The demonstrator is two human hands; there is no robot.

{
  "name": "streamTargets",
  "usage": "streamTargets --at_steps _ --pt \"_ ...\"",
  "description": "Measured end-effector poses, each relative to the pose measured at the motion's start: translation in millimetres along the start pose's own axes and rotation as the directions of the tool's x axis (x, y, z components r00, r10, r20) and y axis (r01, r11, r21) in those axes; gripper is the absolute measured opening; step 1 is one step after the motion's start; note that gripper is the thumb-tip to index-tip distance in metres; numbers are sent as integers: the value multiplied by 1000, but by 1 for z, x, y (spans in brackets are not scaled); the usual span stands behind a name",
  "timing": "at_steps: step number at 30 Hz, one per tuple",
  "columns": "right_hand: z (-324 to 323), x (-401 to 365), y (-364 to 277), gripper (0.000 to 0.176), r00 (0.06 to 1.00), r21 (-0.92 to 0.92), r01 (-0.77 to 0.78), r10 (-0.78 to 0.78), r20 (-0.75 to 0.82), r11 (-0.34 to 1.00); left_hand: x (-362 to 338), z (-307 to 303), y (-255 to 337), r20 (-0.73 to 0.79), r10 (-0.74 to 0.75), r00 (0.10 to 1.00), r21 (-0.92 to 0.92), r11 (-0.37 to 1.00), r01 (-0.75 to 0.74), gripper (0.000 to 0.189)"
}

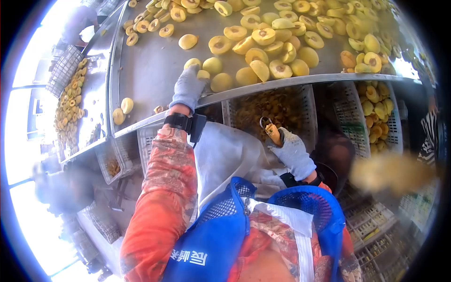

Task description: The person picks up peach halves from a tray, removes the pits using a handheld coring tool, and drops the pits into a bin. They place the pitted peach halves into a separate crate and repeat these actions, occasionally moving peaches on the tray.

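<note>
My left hand [190, 87], in a pale glove, reaches over the metal table's front rim. Its fingers are closed at a yellow fruit half [192, 63], with another [203, 74] against the fingertips; the grip is partly hidden. In front of my body, below the rim, my gloved right hand [290, 149] is wrapped round the wooden handle [273, 135] of a small tool with a metal loop [265, 122] at its end. Many yellow fruit halves [263, 36] lie on the table, several showing brown centres.
Under the table rim [263, 87] stands a crate [307, 110] with brown pieces. A white crate [394, 120] of fruit is at the right. Another table [94, 94] with fruit and a tilted basket [66, 70] is at the left. A blurred brownish shape [394, 174] crosses the lower right.
</note>
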State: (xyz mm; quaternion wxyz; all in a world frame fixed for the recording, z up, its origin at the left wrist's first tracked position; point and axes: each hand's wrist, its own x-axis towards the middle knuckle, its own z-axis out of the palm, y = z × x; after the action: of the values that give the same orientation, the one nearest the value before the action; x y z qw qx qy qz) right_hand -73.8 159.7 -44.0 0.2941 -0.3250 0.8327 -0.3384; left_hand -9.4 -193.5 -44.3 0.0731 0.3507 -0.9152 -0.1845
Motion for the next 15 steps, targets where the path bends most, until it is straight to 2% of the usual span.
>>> streamTargets --at_steps 1,2,3,4,5,6,7,9,11,12,13,15 --pt "2 -3 0 43 1000 28 26 -25 -4 999 -1 2 -6 -46 33 998 -72 997 -36 59" --pt "7 -4 4 40 997 34 74 -73 -25 997 -1 11 -22 -41 -94 995 -510 858 60 48" --pt "5 -3 -2 41 996 68 91 -91 -5 994 -27 -27 25 73 -303 950 -802 548 237 40" --pt "2 -1 -13 41 994 102 108 -111 20 989 -36 -28 14 142 -295 945 -949 230 215 40" --pt "1 0 -26 41 990 136 125 -133 52 983 -47 -29 1 201 -270 942 -978 -118 175 42" --pt "3 3 -37 38 974 101 225 -226 2 969 -62 -32 4 248 -123 961 -914 -359 189 50" --pt "3 8 -52 36 973 107 227 -231 23 968 -75 -39 24 284 -57 957 -849 -479 223 57" --pt "4 15 -80 32 972 115 221 -229 59 968 -92 -38 43 297 56 953 -739 -618 267 62" --pt "16 21 -88 29 962 60 274 -273 -28 960 -106 -33 64 269 57 961 -811 -524 258 61" --pt "18 22 -90 29 955 52 294 -291 -61 955 -111 -26 71 -56 169 984 -988 130 -78 50" --pt "19 23 -93 29 946 42 313 -308 -97 949 -115 -23 80 -374 261 890 -599 665 -446 46" --pt "19 19 -94 29 942 21 303 -296 -156 953 -127 -33 93 -304 241 922 -681 621 -387 54"
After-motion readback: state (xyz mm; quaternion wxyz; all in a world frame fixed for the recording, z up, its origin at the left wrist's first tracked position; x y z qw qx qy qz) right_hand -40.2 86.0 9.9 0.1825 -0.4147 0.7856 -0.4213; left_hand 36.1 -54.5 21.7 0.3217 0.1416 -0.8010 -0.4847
